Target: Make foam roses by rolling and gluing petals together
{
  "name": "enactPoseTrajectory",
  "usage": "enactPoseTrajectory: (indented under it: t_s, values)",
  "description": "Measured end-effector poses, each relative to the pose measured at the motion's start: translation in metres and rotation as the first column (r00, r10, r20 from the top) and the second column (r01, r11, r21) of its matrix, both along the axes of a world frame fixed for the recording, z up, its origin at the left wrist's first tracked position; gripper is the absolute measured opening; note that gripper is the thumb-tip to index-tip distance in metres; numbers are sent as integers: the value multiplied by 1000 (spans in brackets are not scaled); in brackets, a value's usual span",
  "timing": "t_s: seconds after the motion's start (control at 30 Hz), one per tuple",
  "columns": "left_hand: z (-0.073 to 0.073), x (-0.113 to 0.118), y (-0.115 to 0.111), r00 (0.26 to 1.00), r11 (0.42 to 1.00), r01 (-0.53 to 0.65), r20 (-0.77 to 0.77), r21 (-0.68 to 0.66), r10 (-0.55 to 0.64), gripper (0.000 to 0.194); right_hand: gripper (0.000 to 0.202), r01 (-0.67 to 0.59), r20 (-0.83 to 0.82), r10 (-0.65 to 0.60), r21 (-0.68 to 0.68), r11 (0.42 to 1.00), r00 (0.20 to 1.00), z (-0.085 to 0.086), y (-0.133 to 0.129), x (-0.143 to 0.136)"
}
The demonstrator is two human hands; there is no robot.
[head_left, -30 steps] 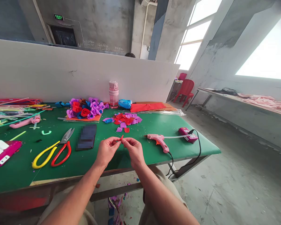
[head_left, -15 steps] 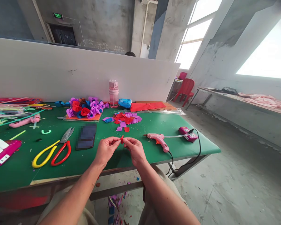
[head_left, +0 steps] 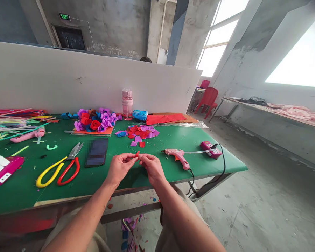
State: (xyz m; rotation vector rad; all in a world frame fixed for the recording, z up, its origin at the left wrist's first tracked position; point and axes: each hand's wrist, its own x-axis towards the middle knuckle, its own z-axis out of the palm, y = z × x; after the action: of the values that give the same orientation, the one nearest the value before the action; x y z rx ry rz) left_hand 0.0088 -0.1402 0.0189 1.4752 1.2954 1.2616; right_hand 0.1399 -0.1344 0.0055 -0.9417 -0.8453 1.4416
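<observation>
A small red petal [head_left: 137, 154] is pinched between the fingertips of my left hand [head_left: 120, 167] and my right hand [head_left: 151, 168], just above the front of the green table. Both hands are closed, and my fingers cover much of the piece. A thin wire-like strand reaches from it to the upper left. Beyond my hands lies a loose pile of red, purple and blue petals [head_left: 140, 132]. To the right of my right hand rests a pink glue gun [head_left: 179, 156] with a clear glue stick in its back.
Scissors [head_left: 72, 154] with yellow and red handles and a phone [head_left: 96, 153] lie left of my hands. Finished flowers [head_left: 96, 120], a pink bottle [head_left: 127, 105] and red sheets [head_left: 165, 119] line the back. A power strip [head_left: 210, 150] sits at right, its black cord hanging over the edge.
The red petal has turned between my fingers, its tip now leaning up and right. My hands have stayed nearly in place.
</observation>
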Motion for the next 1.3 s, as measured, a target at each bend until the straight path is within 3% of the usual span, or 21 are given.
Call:
enactPoseTrajectory:
  t_s: [0.23, 0.6, 0.8, 0.97, 1.07, 1.13, 1.3]
  values:
    - [-3, 0, 2, 999, 999, -34, -10, 8, 34, 23, 20, 24, 67, -27, 42, 999, 997, 1, -2, -1]
    - [0, 5, 0, 998, 999, -28, 57, -33, 30, 27, 22, 59, 42, -61, 52, 997, 997, 0, -2, 1]
    - [4, -1, 7, 993, 992, -87, 71, -90, 94, 25, 20, 33, -124, -29, 24, 999, 992, 2, 0, 6]
    - [0, -8, 40, 969, 946, -206, 84, -250, 233, 26, 21, 69, -271, -94, -99, 993, 958, 4, 7, 19]
    - [0, -10, 57, 956, 931, -165, 181, -325, 232, 37, 19, 79, -336, -135, -176, 981, 932, 5, 10, 25]
    - [1, -8, 57, 939, 941, -142, 259, -307, 226, 45, 18, 71, -382, -153, -221, 973, 912, 6, 12, 28]
    - [4, 5, 23, 933, 975, 31, 357, -219, 51, 35, 22, 40, -354, -108, -195, 980, 929, 7, 10, 37]
